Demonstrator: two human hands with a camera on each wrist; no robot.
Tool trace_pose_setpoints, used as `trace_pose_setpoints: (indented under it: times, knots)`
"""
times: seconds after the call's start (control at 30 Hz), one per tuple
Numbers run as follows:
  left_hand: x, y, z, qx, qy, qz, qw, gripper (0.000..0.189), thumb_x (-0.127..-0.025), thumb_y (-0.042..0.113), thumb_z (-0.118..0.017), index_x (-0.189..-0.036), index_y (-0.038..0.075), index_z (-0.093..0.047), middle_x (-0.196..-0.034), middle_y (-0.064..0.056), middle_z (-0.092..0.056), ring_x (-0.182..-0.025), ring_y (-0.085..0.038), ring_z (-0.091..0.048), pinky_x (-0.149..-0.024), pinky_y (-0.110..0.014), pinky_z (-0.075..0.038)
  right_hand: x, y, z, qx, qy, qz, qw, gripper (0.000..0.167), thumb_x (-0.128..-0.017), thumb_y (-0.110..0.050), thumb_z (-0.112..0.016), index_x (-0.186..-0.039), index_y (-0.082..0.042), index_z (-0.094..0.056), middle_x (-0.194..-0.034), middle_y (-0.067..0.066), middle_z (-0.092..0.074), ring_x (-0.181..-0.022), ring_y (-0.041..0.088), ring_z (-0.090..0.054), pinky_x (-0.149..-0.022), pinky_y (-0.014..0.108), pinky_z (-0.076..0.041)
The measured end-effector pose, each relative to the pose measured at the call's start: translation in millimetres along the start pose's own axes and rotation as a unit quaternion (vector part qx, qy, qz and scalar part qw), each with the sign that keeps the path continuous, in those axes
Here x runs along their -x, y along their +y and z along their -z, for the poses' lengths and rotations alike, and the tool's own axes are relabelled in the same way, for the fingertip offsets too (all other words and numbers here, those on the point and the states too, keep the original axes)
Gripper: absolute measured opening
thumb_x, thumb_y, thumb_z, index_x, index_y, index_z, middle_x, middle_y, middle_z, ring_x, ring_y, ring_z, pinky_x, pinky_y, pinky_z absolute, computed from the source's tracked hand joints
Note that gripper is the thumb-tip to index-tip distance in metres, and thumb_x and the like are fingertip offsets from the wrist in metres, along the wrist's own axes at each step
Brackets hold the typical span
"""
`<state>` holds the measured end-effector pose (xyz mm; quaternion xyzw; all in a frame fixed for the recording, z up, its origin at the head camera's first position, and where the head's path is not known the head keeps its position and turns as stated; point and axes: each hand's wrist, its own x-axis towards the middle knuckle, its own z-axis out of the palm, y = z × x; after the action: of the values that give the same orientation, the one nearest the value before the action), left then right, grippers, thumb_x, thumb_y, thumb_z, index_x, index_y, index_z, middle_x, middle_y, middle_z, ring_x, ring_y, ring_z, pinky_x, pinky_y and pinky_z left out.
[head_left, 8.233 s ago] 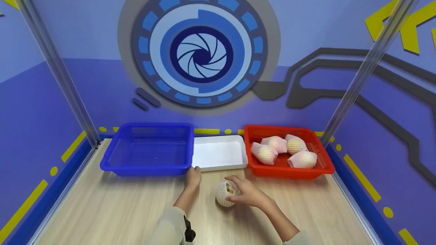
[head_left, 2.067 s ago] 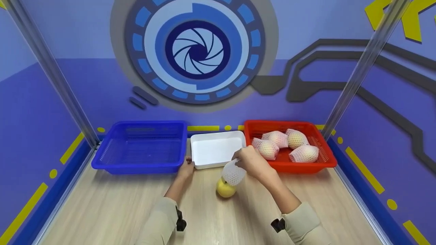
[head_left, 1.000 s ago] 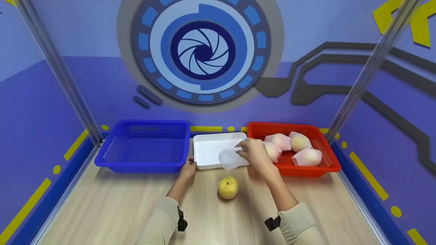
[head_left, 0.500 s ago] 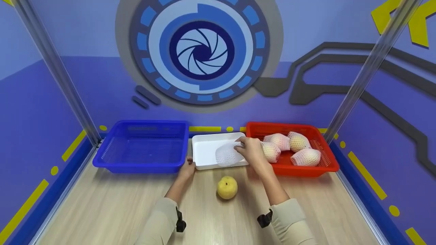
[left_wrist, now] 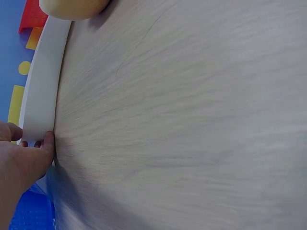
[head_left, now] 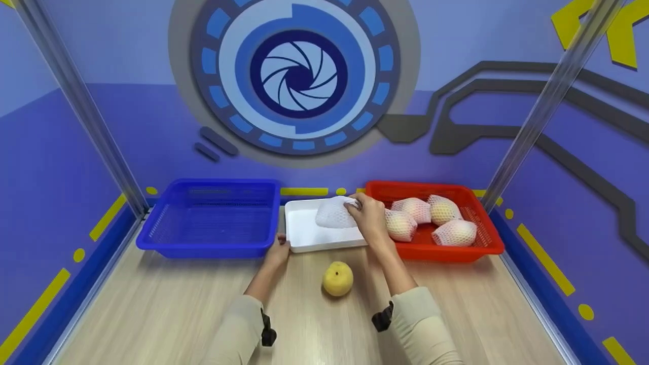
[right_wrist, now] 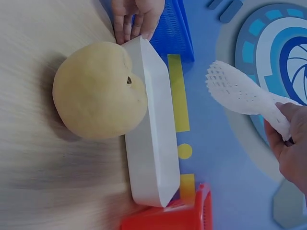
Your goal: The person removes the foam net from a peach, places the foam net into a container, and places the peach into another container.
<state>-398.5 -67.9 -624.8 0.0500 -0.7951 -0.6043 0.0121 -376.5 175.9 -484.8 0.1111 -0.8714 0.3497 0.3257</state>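
A white foam fruit net (head_left: 335, 213) is pinched between the thumb and fingers of my right hand (head_left: 369, 218), above the shallow white tray (head_left: 309, 238). The right wrist view shows the net (right_wrist: 240, 91) hanging limp from the fingertips, apart from the tray. My left hand (head_left: 277, 252) holds the tray's near left corner; in the left wrist view thumb and fingers (left_wrist: 47, 146) are at its end wall. A bare yellow fruit (head_left: 337, 279), pear- or apple-like with a dark stem dimple, stands on the table before the tray.
A blue basket (head_left: 208, 248) with nothing in it stands left of the tray. On the right, a red basket (head_left: 431, 252) carries several fruits in foam nets (head_left: 455, 233). Patterned blue wall panels (head_left: 152, 132) and metal posts (head_left: 547, 96) enclose the wooden table (head_left: 177, 309).
My right hand has drawn the foam net up off the yellow fruit and carried it away over the white tray. The left hand stays at the tray corner, and the fruit stays on the table.
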Motion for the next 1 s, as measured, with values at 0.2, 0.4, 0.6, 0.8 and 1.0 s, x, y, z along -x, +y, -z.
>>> trace_pose_setpoints:
  times: [0.2,0.4,0.6,0.8,1.0]
  knots:
    - [-0.4,3.5,0.9,-0.007,0.001,-0.008,0.9999,0.028,-0.1,-0.001,-0.047,-0.125,-0.013,-0.05,-0.123,-0.028,-0.056,-0.119,-0.04,-0.053,-0.101,-0.047,-0.047,-3.5,7.1,-10.7,-0.008,0.015,-0.01,0.9998,0.012,-0.084,-0.01,-0.081,-0.092,-0.003,-0.076,-0.082,0.012,-0.075,-0.073,0.033,-0.069,-0.07,0.049,-0.055]
    - [0.1,0.0,-1.2,0.026,0.006,-0.013,0.9996,0.025,-0.099,-0.004,-0.047,-0.121,-0.015,-0.049,-0.114,-0.027,-0.057,-0.11,-0.037,-0.056,-0.09,-0.039,-0.051,-0.4,21.5,-21.5,0.003,-0.046,-0.044,0.998,0.018,-0.088,-0.014,-0.08,-0.098,0.0,-0.075,-0.081,0.015,-0.073,-0.075,0.035,-0.067,-0.073,0.049,-0.055]
    - [0.4,-2.1,-3.5,0.06,0.008,-0.01,0.9981,0.023,-0.099,-0.006,-0.046,-0.12,-0.015,-0.048,-0.109,-0.023,-0.056,-0.102,-0.031,-0.055,-0.082,-0.033,-0.051,4.6,30.8,-27.9,0.004,-0.121,-0.072,0.9901,0.024,-0.092,-0.011,-0.072,-0.113,-0.001,-0.072,-0.073,0.012,-0.066,-0.066,0.023,-0.052,-0.067,0.044,-0.052]
    - [2.0,-1.8,-4.7,0.062,0.015,-0.014,0.9979,0.022,-0.099,-0.006,-0.046,-0.119,-0.014,-0.048,-0.111,-0.023,-0.056,-0.104,-0.032,-0.054,-0.083,-0.034,-0.051,9.7,38.1,-32.4,-0.023,-0.156,-0.109,0.9816,0.036,-0.086,-0.004,-0.068,-0.122,0.001,-0.066,-0.072,0.013,-0.06,-0.067,0.022,-0.044,-0.069,0.039,-0.048]
    - [4.6,-2.1,-8.1,0.11,0.021,0.007,0.9937,0.023,-0.1,-0.007,-0.044,-0.122,-0.014,-0.047,-0.109,-0.022,-0.054,-0.096,-0.026,-0.053,-0.083,-0.036,-0.05,17.4,48.0,-38.5,-0.035,-0.134,-0.132,0.9815,0.028,-0.082,-0.001,-0.067,-0.11,0.004,-0.065,-0.098,0.023,-0.068,-0.09,0.033,-0.063,-0.086,0.047,-0.053]
